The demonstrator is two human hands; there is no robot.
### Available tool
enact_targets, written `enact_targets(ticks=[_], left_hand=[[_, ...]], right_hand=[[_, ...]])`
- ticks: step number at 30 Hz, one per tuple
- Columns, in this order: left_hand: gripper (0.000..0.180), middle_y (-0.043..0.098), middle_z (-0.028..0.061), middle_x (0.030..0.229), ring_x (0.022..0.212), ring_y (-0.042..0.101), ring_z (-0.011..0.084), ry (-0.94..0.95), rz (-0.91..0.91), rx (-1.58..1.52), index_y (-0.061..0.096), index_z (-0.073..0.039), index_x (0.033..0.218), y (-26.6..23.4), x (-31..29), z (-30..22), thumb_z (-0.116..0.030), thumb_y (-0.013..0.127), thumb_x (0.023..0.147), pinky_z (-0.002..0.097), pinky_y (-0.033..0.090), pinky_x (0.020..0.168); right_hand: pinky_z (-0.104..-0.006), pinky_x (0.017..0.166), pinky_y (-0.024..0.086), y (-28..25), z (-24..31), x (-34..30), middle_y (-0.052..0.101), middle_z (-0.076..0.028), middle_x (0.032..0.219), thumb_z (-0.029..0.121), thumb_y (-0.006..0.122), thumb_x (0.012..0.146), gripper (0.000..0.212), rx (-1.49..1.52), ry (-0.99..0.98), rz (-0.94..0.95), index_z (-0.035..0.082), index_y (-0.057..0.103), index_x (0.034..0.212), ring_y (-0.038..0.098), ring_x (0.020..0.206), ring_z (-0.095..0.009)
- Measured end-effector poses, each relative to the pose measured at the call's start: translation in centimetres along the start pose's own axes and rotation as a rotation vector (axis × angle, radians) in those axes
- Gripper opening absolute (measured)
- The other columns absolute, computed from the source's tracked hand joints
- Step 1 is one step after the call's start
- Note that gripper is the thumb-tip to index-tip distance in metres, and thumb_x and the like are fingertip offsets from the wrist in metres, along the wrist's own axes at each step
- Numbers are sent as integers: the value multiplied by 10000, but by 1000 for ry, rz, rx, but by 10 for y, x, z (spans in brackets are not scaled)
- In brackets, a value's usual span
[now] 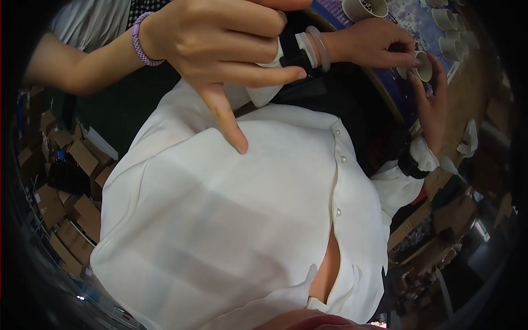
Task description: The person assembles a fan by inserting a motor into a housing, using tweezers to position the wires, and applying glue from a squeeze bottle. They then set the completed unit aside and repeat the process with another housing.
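Note:
At the upper right, a small white paper cup (424, 69) is held between my two hands, tilted so that its opening shows. My left hand (368, 45), with a pale bangle and a black strap at the wrist, closes its thumb and fingertips on the cup's left side. From below and to the right, my right hand (433, 104) has its thumb and fingers about the cup's rim; a black strap circles that wrist too. What lies inside the cup, if anything, is too small to tell.
Another person's hand (225, 47), wearing a purple braided band, reaches in close over my left arm, fingers spread. On the patterned table (404, 104) stand a cup of small dark pieces (363, 10) and several white cups (451, 48). Cardboard boxes (77, 220) crowd the left.

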State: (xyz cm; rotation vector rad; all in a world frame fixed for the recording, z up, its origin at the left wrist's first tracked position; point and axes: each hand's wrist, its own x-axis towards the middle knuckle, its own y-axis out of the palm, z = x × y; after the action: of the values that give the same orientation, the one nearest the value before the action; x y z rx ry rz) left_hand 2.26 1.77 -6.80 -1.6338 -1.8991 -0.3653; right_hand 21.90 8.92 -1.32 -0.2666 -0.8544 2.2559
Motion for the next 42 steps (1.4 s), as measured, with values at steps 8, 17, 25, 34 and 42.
enact_targets(ticks=[8, 17, 25, 34, 42], left_hand=[[294, 648, 54, 712, 636, 618, 165, -48, 23, -1, 676, -57, 862, 0, -2, -1, -350, 652, 888, 294, 488, 603], [287, 594, -3, 646, 577, 540, 84, -82, 32, 21, 671, -59, 823, 0, -1, -7, -332, 671, 908, 247, 431, 548], [275, 607, 7, 676, 607, 553, 84, -98, 40, 32, 669, -63, 841, 1, -2, 7, -328, 665, 912, 244, 431, 561], [351, 657, 29, 702, 644, 627, 139, -137, 52, -13, 691, -71, 869, 9, 0, 8, -410, 621, 923, 270, 480, 601], [313, 682, 44, 753, 654, 634, 155, -87, 0, 35, 706, -83, 928, 9, -2, 8, -385, 626, 923, 283, 495, 629]], right_hand=[[-314, 1040, 388, 1, 4, 0, 499, -148, 1373, 134, 641, 929, 515, -25, 8, 0, 35, 436, 1391, 479, 1264, -215], [-317, 1055, 375, -3, 5, -2, 484, -154, 1386, 120, 634, 931, 521, 8, 5, -13, 33, 425, 1400, 468, 1279, -218], [-345, 1036, 398, 0, 6, -1, 506, -154, 1357, 105, 647, 909, 523, -31, -77, -118, 30, 445, 1384, 501, 1243, -240], [-320, 703, 513, 10, 109, -38, 661, -113, 860, 188, 775, 699, 368, 170, -963, 469, 13, 700, 1014, 602, 726, -177], [-307, 602, 492, 45, 137, -57, 604, -72, 754, 143, 737, 567, 337, 225, -1029, 435, 7, 734, 876, 550, 624, -180]])
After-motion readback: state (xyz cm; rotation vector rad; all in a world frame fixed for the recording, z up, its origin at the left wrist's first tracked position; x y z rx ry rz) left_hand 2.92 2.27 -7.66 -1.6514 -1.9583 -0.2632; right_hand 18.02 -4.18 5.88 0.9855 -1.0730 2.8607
